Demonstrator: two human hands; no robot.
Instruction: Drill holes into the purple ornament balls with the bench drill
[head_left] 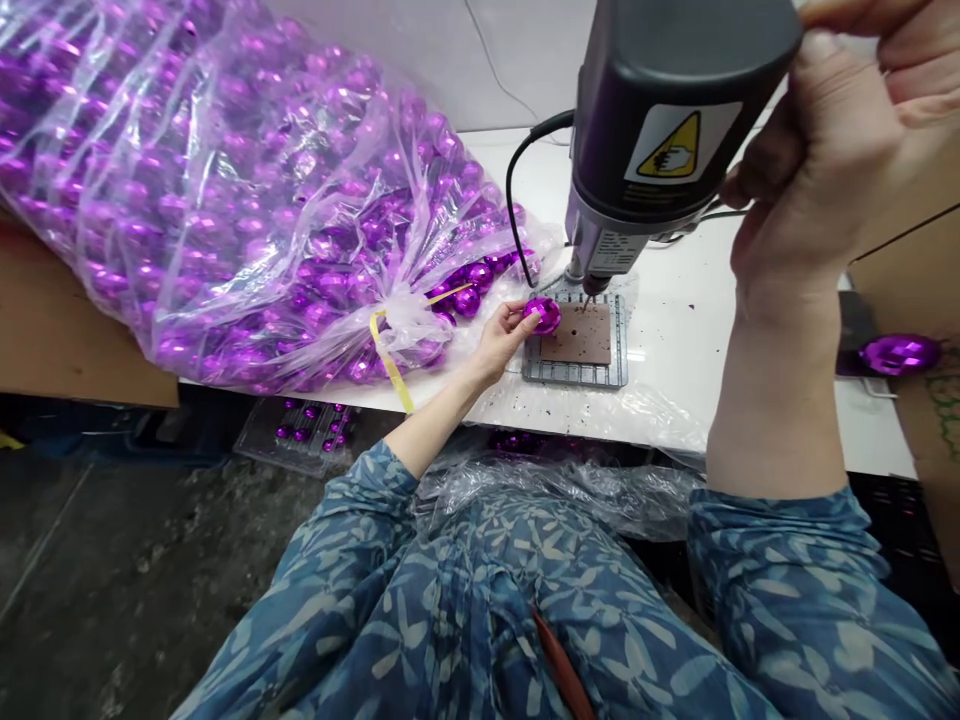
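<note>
My left hand pinches a shiny purple faceted ball over the left edge of the drill press's metal base. A brown board with a small dark hole lies on that base, just right of the ball. Above the board stands the black drill press head with a yellow warning label, its bit pointing down. High at the right, my right hand is raised beside the drill head with its fingers curled; what they hold, if anything, is hidden.
A big clear bag of purple balls, tied with yellow ribbon, fills the left. Another purple ball is at the far right near cardboard. Dark crumbs dot the white table. A tray of purple balls sits below, left.
</note>
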